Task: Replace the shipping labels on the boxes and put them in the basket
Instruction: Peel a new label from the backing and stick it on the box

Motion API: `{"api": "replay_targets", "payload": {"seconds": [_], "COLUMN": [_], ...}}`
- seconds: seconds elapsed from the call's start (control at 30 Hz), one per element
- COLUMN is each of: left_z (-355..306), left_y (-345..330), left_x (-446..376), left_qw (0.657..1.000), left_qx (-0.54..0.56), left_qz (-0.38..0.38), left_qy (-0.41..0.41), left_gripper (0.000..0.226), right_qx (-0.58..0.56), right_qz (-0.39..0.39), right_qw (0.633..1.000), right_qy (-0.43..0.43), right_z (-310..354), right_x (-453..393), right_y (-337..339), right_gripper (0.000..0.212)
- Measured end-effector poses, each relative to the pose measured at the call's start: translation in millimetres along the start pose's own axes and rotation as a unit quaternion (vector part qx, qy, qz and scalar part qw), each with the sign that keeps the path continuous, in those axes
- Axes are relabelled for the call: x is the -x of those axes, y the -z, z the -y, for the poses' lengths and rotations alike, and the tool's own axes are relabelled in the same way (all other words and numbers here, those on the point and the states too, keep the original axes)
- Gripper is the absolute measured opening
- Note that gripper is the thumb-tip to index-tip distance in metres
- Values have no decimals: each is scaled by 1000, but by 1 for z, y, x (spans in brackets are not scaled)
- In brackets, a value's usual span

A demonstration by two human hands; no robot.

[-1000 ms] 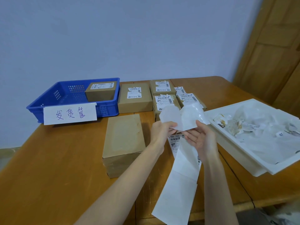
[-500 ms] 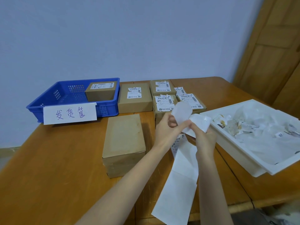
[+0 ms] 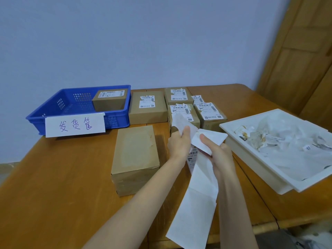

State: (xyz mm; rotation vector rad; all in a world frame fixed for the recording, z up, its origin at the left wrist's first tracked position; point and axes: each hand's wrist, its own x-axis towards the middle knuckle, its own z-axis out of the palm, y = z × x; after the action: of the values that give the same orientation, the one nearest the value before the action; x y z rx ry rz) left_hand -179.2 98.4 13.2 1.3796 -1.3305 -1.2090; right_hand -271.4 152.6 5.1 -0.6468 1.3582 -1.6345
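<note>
**Two hands crumple the peeled backing paper**

Both hands work one white sheet above the middle of the counter [image 3: 53,177]. The left hand [image 3: 178,142] pinches the far flap of the backing paper [image 3: 181,123] between thumb and curled fingers, and the right hand [image 3: 217,153] grips the near fold of the same paper, thumb pressed on top. A second ago the sheet was spread wide between them like two wings; half a second ago it was being folded; now it is bunched tighter and the right hand sits lower and nearer the white tray [image 3: 255,159] at right, which holds torn label scraps.

Under the hands a long label strip [image 3: 195,209] hangs over the near edge of the counter, unmoved, with printed barcodes showing just below the left wrist. Just left of the hands lies the bare box [image 3: 136,155], its top without a label, in the same spot as before. Farther back stand four labelled boxes [image 3: 148,106] with torn labels. At far left the blue basket [image 3: 71,105] holds one relabelled box [image 3: 110,99] and carries a handwritten sign [image 3: 75,125] on its near wall.
</note>
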Motion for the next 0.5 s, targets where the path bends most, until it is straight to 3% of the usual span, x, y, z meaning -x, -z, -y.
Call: {"api": "replay_targets", "payload": {"seconds": [0.13,0.3,0.5], "left_z": [-6,-20,-22], "left_y": [2,9,4], "left_x": [0,7,7], "left_qw": [990,939,978], "left_qx": [114,292,187], "left_qz": [17,44,25], "left_qy": [80,174,84], "left_gripper": [22,19,14], "right_qx": [-17,-27,-21], "right_qz": [4,22,38], "right_qw": [1000,999,999], "right_qy": [-8,3,20], "right_z": [-2,-4,4], "right_x": [0,0,0], "right_y": [2,4,2], "right_gripper": [23,38,38]}}
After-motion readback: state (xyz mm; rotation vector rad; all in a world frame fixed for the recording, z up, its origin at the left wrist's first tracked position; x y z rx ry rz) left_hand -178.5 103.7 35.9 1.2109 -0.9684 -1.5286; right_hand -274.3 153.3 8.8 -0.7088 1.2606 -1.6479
